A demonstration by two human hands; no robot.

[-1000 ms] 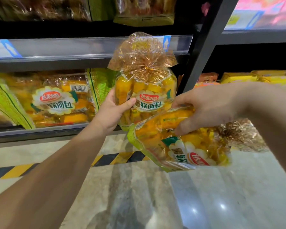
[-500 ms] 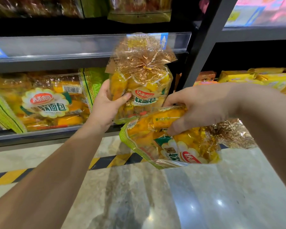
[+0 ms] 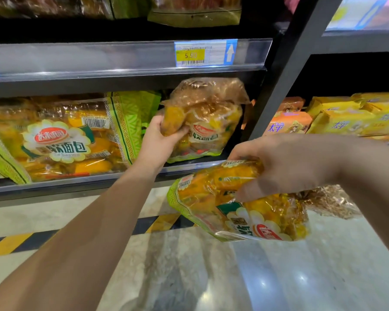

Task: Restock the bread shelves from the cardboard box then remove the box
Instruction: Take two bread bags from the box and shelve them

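Gripping one bread bag (image 3: 208, 122) by its left side, your left hand (image 3: 161, 140) has its fingers wrapped around the plastic, thumb across the front. That bag stands upright inside the lower shelf (image 3: 76, 179), its base at the front lip and its crinkled top just under the shelf above. Your right hand (image 3: 285, 164) clamps a second bag (image 3: 229, 207) from above, fingers curled over its upper edge. This bag lies tilted, outside the shelf, in front of and below the lip, over the floor (image 3: 189, 277); its gathered top points right.

Note the obstructions. A stocked bag (image 3: 61, 140) lies on its side to the left in the same bay, and a green pack (image 3: 130, 122) stands between it and the bag in your left hand, touching or nearly touching your knuckles. A dark upright post (image 3: 285, 70) bounds the bay on the right, close to the standing bag. Beyond the post, orange packs (image 3: 288, 124) and yellow packs (image 3: 350, 117) fill the next bay.

Check the edges. The upper shelf rail carries a price tag (image 3: 206, 53) directly above the standing bag. Open room on the lower shelf is limited to the dark gap between that bag and the post. A yellow-black tape strip (image 3: 14, 242) runs along the floor below the shelf. The box is not in view.
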